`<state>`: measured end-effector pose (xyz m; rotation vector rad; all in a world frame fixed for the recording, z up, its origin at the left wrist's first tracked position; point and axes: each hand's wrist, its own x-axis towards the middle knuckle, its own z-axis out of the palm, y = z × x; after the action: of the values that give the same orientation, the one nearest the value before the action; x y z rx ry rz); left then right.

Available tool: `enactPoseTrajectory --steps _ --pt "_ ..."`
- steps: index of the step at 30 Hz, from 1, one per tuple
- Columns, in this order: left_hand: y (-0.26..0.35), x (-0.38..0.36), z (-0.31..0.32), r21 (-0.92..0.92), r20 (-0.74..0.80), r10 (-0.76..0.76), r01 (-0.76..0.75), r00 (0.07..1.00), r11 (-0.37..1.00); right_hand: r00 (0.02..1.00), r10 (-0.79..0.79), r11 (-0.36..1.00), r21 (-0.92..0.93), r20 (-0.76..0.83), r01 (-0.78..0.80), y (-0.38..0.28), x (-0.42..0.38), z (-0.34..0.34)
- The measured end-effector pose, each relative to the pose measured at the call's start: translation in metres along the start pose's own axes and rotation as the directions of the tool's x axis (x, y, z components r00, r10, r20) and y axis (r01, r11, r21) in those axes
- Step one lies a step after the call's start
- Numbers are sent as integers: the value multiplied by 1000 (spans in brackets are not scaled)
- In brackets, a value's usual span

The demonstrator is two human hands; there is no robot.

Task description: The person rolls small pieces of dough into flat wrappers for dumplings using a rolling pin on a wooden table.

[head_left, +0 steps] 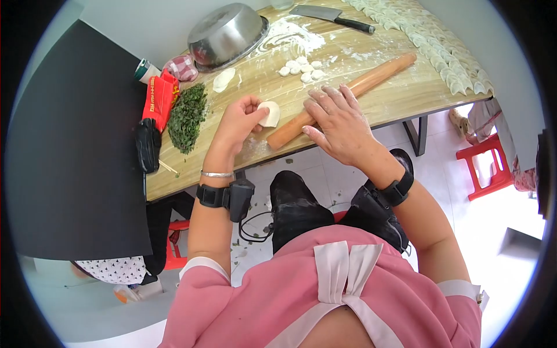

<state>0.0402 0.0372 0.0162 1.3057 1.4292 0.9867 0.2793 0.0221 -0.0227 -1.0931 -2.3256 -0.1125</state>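
**Q:** Now, entry one: what is in hand, and where?

**A:** Dough wrapper (269,113), a small pale disc, soft and matte, dusted with flour. It sits at the near edge of the wooden table (400,93), pinched by the fingers of the left hand (239,123), which are curled narrowly around its left rim. It stands partly lifted on edge, its flat face turned toward the right; the disc is roughly round, so no clear long axis.

**Q:** Right hand?

**A:** Right hand (339,122) lies palm down with fingers spread wide and flat, resting on the rolling pin (348,93). It grasps nothing. Fingertips are floury.

**Q:** Describe the pin.

**A:** Smooth tan wooden cylinder, long and slender. Long axis runs diagonally, near end just beside the wrapper, far end pointing up and to the right across the table.

**Q:** Surroundings, moving outward?

**A:** Beyond the pin, a cluster of small white dough lumps (301,67), rounded, lying in scattered flour. To the left, a mound of chopped greens (188,116), dark and finely cut, with a red packet (158,97) beside it. Farther back, a shiny steel bowl (226,35) tilted on its rim, and a cleaver (331,16) with a black handle. Along the far right edge, rows of folded dumplings (441,49), pale and pleated.

**Q:** Wrists?

**A:** Black straps on both; a silver bangle on the left.
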Motion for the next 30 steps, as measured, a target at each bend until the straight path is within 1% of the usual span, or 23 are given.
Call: enactPoseTrajectory --steps 1,3,4,6,8,10,12,13,15,16,17,18,19,20,21,22,23,24,25,26,27,28,30 --pt "-1 -2 -1 3 4 3 -3 1000 1000 1000 3 1000 0 6 -3 0 0 0" --pt "-3 -6 -3 130 76 6 -16 997 991 1000 6 1000 -3 8 -6 1 2 1" --pt "-1 -6 -3 128 73 7 -17 997 992 1000 7 1000 -2 13 -7 1 4 2" --pt "4 -10 -2 275 9 -13 10 1000 961 1000 0 1000 -14 27 1 2 14 4" --pt "0 -4 -7 278 27 -23 14 999 960 999 -1 1000 -27 39 2 2 30 6" --pt "1 0 -8 287 50 -28 13 998 958 971 80 997 -35 223 -75 2 51 7" --pt "5 3 -7 302 27 -68 57 997 952 968 89 996 -19 235 -87 3 67 11" --pt "7 4 -7 309 31 -64 51 997 950 964 94 995 -4 249 -96 4 72 13" --pt "10 7 -7 231 81 -110 89 991 969 964 106 994 -11 244 -106 5 77 16" --pt "11 8 -7 233 81 -109 87 991 969 962 111 994 -15 250 -111 4 78 17" --pt "12 8 -6 266 100 -76 47 992 963 962 111 994 -14 249 -111 4 75 17" --pt "12 9 -6 296 118 -42 5 992 955 974 90 996 -25 209 -87 5 69 17" --pt "10 12 -8 292 115 -41 6 993 956 983 67 997 -38 173 -61 6 61 16" --pt "5 16 -10 336 152 -34 -19 988 942 993 38 999 -1 110 -38 7 52 17" --pt "0 19 -12 379 191 -32 -44 981 924 994 25 1000 -8 107 -24 7 42 15" --pt "-3 20 -13 375 191 -35 -40 981 926 995 12 1000 -14 103 -11 7 33 11" --pt "-6 22 -13 407 229 6 -102 973 908 994 12 1000 -14 106 -11 6 24 8" --pt "-2 20 -10 437 270 46 -165 962 884 998 -5 1000 -15 66 6 4 16 5" --pt "2 16 -8 437 272 48 -167 961 884 999 -22 1000 -17 25 23 4 10 2" --pt "4 10 -5 299 189 27 -84 982 950 1000 -20 1000 -19 24 21 4 5 0" --pt "7 3 -2 147 110 -9 -7 994 989 1000 -18 1000 -11 8 19 5 0 -1" --pt "4 1 -3 148 112 -11 -6 994 989 1000 -16 1000 -3 -8 16 5 -2 -2" --pt "-6 -1 -7 82 142 6 -18 990 996 1000 -16 1000 -4 -3 16 5 -4 -4"
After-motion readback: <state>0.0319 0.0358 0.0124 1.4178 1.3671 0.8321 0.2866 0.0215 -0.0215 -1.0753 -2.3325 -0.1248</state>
